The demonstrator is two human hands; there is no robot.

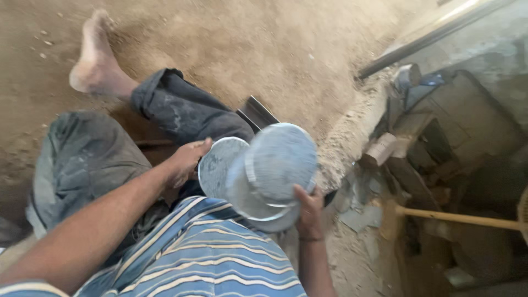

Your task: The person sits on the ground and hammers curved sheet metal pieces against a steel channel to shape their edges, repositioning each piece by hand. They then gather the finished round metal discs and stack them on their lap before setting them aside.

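Grey metal discs fill the middle of the head view: the right hand grips a stack of round metal plates from below, fingers curled on its lower edge, while the left hand clasps the rim of a single grey disc just beside and partly behind the stack, above the lap of the striped shirt. A wooden-handled hammer lies well apart on the sandy floor. Keeping the stack level and the thumbs firm on the rims should stop the plates sliding apart.
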